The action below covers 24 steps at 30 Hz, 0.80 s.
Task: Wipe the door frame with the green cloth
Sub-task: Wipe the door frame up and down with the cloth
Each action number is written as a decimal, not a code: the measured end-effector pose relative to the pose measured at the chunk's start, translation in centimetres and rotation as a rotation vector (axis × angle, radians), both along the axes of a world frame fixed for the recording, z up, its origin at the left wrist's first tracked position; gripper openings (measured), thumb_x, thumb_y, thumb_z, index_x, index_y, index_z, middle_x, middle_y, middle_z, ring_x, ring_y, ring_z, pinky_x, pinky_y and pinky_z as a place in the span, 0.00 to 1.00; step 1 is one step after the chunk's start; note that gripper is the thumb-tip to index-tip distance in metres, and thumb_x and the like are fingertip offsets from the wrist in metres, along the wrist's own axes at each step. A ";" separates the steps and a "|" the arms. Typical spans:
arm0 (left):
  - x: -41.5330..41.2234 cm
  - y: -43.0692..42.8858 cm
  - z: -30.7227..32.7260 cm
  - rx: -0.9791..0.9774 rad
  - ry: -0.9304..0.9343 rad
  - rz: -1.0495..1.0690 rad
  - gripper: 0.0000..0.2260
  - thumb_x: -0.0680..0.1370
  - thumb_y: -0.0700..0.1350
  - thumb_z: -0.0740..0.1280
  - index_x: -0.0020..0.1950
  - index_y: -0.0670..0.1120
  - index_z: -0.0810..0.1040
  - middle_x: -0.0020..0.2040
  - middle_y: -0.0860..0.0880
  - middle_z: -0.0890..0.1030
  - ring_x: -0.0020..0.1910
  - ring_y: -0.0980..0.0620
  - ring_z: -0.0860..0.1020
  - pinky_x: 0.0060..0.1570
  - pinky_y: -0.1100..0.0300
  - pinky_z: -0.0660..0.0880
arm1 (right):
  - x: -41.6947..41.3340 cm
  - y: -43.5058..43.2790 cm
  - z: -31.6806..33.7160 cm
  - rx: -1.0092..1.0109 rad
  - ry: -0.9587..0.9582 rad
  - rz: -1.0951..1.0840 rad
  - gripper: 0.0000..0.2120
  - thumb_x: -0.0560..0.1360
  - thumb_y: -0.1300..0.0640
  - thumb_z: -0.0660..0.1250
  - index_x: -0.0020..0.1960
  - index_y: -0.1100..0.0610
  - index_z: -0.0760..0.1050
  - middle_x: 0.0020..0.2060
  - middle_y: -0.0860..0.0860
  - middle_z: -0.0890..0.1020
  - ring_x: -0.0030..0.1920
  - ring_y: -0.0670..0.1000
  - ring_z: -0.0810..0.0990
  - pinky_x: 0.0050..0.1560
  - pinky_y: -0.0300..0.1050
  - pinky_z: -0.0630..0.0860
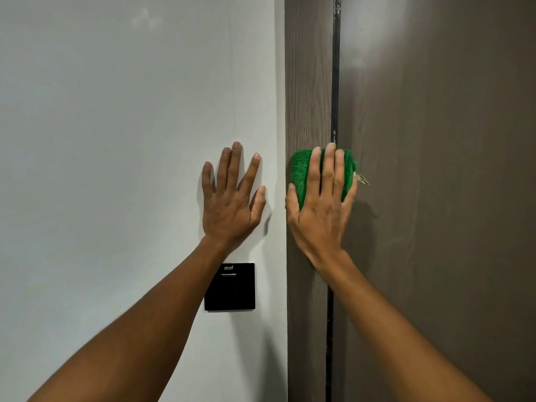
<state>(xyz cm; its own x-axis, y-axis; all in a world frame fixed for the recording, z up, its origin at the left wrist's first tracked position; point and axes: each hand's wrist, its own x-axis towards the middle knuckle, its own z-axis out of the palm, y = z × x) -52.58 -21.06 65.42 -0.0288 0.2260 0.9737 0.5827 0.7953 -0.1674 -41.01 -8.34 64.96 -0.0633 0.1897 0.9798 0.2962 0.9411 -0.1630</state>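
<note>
A folded green cloth (300, 172) lies flat against the brown wood-grain door frame (309, 82), partly over the dark gap beside the door. My right hand (320, 204) presses on the cloth with fingers spread over it, thumb at its left edge. A small tag sticks out at the cloth's right side. My left hand (232, 198) rests flat on the white wall just left of the frame, fingers apart and holding nothing.
A black square switch panel (230, 287) is mounted on the white wall (116, 140) below my left hand. The brown door (449, 169) fills the right side, separated from the frame by a narrow dark gap (335, 68).
</note>
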 end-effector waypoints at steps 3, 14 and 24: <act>-0.1 -0.1 0.0 -0.009 -0.009 -0.011 0.28 0.82 0.59 0.49 0.81 0.52 0.50 0.82 0.44 0.50 0.81 0.46 0.47 0.77 0.41 0.47 | 0.2 0.0 -2.8 0.213 -0.135 -0.029 0.34 0.79 0.44 0.57 0.79 0.55 0.50 0.79 0.56 0.54 0.80 0.54 0.51 0.77 0.65 0.49; -0.4 0.0 0.1 -0.006 0.010 0.016 0.29 0.81 0.59 0.50 0.81 0.52 0.50 0.82 0.45 0.49 0.81 0.46 0.47 0.78 0.42 0.46 | 0.7 0.7 2.8 -0.011 -0.031 0.034 0.33 0.79 0.45 0.53 0.79 0.55 0.48 0.80 0.56 0.53 0.80 0.54 0.50 0.78 0.63 0.49; 1.6 -1.3 2.6 -0.061 -0.073 -0.058 0.28 0.80 0.60 0.51 0.79 0.53 0.60 0.81 0.45 0.55 0.80 0.45 0.53 0.77 0.41 0.49 | 2.3 2.3 3.0 0.170 -0.179 0.020 0.32 0.80 0.45 0.54 0.80 0.54 0.48 0.80 0.53 0.51 0.79 0.52 0.47 0.78 0.62 0.50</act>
